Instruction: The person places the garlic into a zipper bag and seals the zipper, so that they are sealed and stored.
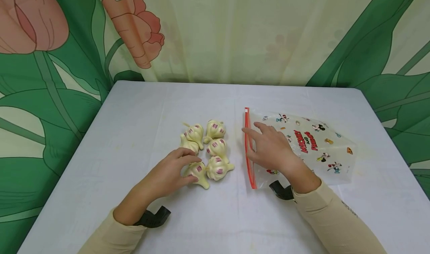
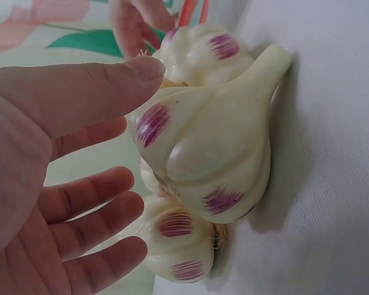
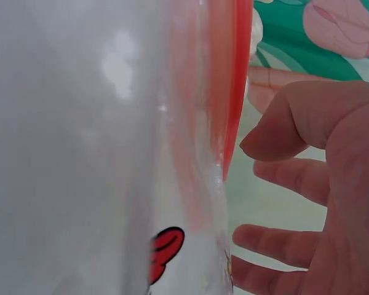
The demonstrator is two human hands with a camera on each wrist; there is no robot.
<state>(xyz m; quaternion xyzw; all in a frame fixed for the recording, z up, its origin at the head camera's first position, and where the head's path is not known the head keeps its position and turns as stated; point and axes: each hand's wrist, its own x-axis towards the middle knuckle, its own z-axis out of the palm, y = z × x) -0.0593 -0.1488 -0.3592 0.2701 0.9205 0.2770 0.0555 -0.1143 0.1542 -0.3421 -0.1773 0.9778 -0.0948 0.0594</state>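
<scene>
Several garlic bulbs [image 1: 217, 168], pale with purple streaks, sit in a cluster on the white-covered table. My left hand [image 1: 169, 173] reaches over the nearest left bulb [image 1: 199, 171], thumb and fingers spread on either side. In the left wrist view, the thumb tip overlaps the edge of that garlic bulb [image 2: 203, 150] while the other fingers stay loosely extended. On the right lies a clear zip bag [image 1: 329, 142] with cartoon prints and a red zip edge [image 1: 248, 164]. Above its opening side hovers my right hand [image 1: 273, 147], fingers spread and relaxed, thumb near the red strip [image 3: 238, 80].
White cloth covers the table [image 1: 141, 108], whose far edge meets a curtain [image 1: 235, 34] printed with tulips and leaves. Each wrist wears a black camera mount, the left one [image 1: 154, 217] close over the cloth and the right one [image 1: 281, 190] beside the bag.
</scene>
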